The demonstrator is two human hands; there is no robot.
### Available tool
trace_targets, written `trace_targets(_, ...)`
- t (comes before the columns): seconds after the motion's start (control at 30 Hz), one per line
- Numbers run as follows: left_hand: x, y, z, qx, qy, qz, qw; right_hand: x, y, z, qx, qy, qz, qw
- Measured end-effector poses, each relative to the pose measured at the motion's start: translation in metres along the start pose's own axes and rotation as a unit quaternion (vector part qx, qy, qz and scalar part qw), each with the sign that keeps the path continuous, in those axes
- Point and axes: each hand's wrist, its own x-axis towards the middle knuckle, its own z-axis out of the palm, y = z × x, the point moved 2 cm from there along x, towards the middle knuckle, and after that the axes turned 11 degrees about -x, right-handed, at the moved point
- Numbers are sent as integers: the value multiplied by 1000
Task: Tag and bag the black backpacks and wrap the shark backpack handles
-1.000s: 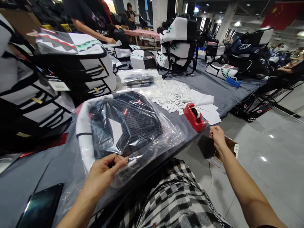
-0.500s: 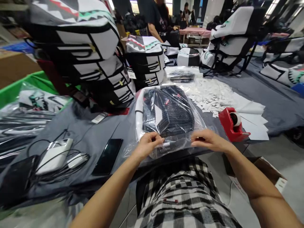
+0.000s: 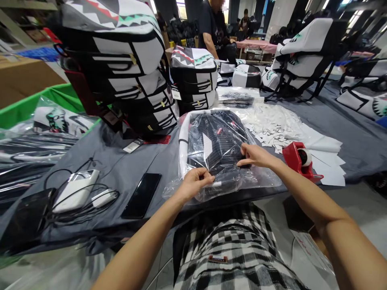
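Observation:
A black and white backpack (image 3: 225, 141) lies inside a clear plastic bag (image 3: 260, 177) at the table's front edge. At the lower left of the bag, my left hand (image 3: 198, 182) pinches the clear film near the opening. My right hand (image 3: 254, 155) rests at the pack's right side, thumb and forefinger apart, over the plastic. To the right of the bag stands a red tape dispenser (image 3: 298, 161) with a roll in it.
Stacked backpacks (image 3: 121, 72) rise at the back left. A phone (image 3: 141, 196) and a white device (image 3: 77, 191) with cables lie left. White papers (image 3: 328, 161) and small packets (image 3: 278, 123) spread behind the dispenser. A person (image 3: 211, 32) stands beyond the table.
My right hand has moved up and left, from the bag's lower right onto the pack's right side. My left hand stays at the film. The camera view has shifted slightly.

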Motion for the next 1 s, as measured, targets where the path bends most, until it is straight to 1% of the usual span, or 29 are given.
trace_targets(0.07,1,-2,1,2,5,4,1000,-11,-9,3,27,35,-24,999)
trace_targets(0.1,1,-3,2,6,7,5,1000,-16,-16,7,23,36,-42,998)
trace_targets(0.17,0,-2,2,17,9,5,1000,-20,-32,18,-14,1,-62,998)
trace_targets(0.2,-1,0,1,26,4,7,1000,-20,-38,23,-40,-21,-61,997)
trace_targets(0.23,-4,4,0,40,-8,14,999,-18,-42,27,-64,-37,-55,996)
trace_targets(0.3,-15,16,-4,102,-55,52,992,-14,-44,34,-93,-52,-48,993)
trace_targets(0.37,-30,30,-9,207,-111,107,966,-10,-41,36,-105,-53,-52,992)
trace_targets(0.4,-39,34,-13,265,-127,131,947,-8,-39,37,-110,-53,-53,991)
trace_targets(0.43,-48,37,-18,319,-130,148,927,-8,-37,37,-114,-55,-54,990)
trace_targets(0.47,-55,38,-23,366,-120,158,909,-8,-36,37,-117,-56,-56,990)
trace_targets(0.53,-67,36,-38,431,-77,167,883,-8,-35,36,-119,-61,-58,989)
trace_targets(0.6,-74,29,-55,459,-31,169,871,-9,-37,34,-119,-67,-58,989)
trace_targets(0.63,-76,25,-64,459,-12,167,873,-10,-38,34,-120,-70,-55,989)
trace_targets(0.67,-77,22,-72,447,7,163,879,-10,-38,33,-122,-73,-52,988)
trace_targets(0.73,-79,15,-87,389,42,148,908,-10,-38,33,-127,-78,-47,988)
trace_targets(0.77,-80,11,-93,341,60,136,928,-9,-38,33,-129,-79,-47,987)
trace_targets(0.83,-85,2,-99,205,106,114,966,-9,-37,34,-132,-78,-51,987)
trace_targets(0.87,-89,-3,-100,126,130,107,978,-8,-37,35,-134,-77,-52,987)
trace_targets(0.93,-99,-15,-96,-11,167,93,982,-8,-36,36,-138,-75,-55,986)
trace_targets(0.97,-105,-22,-92,-54,179,84,979,-8,-35,36,-140,-75,-56,986)
trace_targets(1.0,-110,-28,-87,-74,193,75,976,-8,-34,37,-142,-75,-57,985)
